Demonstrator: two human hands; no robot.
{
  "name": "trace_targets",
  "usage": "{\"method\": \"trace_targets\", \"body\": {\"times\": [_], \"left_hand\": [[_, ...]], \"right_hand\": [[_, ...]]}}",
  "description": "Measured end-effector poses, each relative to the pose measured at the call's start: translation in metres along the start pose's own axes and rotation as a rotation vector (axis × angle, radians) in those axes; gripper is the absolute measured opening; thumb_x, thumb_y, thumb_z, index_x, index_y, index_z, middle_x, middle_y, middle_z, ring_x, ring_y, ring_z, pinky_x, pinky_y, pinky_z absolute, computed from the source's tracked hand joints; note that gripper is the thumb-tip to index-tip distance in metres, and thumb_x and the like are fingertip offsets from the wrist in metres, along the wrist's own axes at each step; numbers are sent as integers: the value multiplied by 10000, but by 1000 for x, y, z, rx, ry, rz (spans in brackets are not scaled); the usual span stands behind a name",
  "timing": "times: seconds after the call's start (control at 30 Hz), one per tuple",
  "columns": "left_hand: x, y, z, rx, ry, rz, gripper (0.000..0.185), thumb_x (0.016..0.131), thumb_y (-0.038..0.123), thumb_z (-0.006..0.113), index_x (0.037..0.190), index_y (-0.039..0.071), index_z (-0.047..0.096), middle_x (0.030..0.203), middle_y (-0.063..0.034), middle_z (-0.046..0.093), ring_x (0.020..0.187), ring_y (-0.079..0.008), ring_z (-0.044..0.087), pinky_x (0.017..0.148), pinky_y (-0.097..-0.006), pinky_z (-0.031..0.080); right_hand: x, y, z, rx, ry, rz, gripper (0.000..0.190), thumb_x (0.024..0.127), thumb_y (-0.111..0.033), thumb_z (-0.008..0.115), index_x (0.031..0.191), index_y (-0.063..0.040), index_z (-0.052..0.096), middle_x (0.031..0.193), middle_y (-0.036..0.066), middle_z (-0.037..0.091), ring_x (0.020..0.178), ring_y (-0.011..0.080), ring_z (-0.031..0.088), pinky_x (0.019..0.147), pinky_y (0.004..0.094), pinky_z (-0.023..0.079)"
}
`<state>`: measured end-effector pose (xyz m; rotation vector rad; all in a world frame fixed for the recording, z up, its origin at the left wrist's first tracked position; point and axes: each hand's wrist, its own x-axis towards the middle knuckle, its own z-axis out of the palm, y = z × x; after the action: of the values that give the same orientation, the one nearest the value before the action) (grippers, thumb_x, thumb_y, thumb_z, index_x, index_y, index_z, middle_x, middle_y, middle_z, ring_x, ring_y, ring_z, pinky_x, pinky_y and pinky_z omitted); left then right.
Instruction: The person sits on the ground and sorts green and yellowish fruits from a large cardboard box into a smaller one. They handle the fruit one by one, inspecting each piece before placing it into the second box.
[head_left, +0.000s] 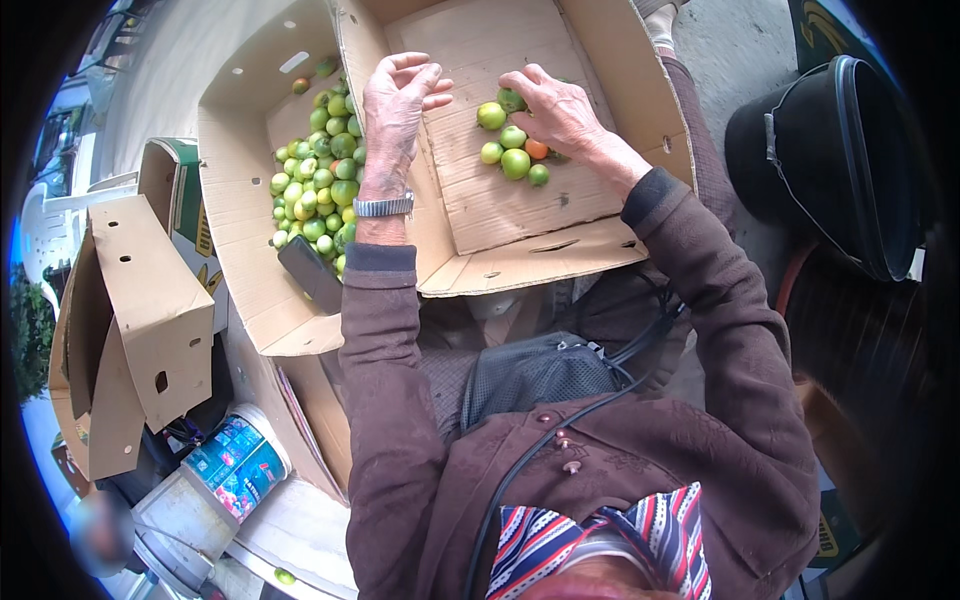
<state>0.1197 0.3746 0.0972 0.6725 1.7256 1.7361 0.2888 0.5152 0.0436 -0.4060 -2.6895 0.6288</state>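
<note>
My left hand (405, 97) is raised over the wall between two cardboard boxes. Its fingers are loosely curled and apart, and I see nothing in them. In the right-hand box (517, 225), my right hand (555, 109) reaches down over a small group of tomatoes. Its thumb and forefinger are around a green tomato (511, 100). Beside it lie more green tomatoes (515, 163) and an orange-red tomato (536, 148); the hand partly covers the group. A large heap of mostly green tomatoes (322, 176) fills part of the left-hand box (232, 180).
A dark rectangular object (311, 274) rests against the heap's near end. To the right, a black bucket (795, 150) lies tilted. Cardboard boxes (157, 307), a printed plastic bucket (244, 469) and a person's blurred head (103, 532) are at the left. A mesh bag (536, 375) rests at my lap.
</note>
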Motion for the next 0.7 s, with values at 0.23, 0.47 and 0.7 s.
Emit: {"method": "trace_targets", "body": {"times": [0.23,0.47,0.7], "left_hand": [[19,-14,-119,228,645,160,226,876,1,649,1086,-60,594,977,-152,645,787,-223,695,620,-277,588],[-1,-63,-131,1348,433,-222,263,738,99,654,980,-2,676,980,-236,695,972,-396,661,850,-448,517],[-6,-78,-131,1424,372,-271,347,750,83,699,1045,-45,566,998,-289,665,981,-431,654,850,-471,534]], "right_hand": [[-11,24,31,11,-164,0,367,770,13,608,1122,-86,568,1029,126,559,962,332,610,810,439,500],[2,13,13,-43,-115,40,289,804,10,558,1073,-81,613,1012,88,588,1018,280,594,844,416,500],[10,10,6,-23,-98,23,273,848,-37,529,1098,-87,626,1050,81,618,989,297,623,819,403,519]]}}
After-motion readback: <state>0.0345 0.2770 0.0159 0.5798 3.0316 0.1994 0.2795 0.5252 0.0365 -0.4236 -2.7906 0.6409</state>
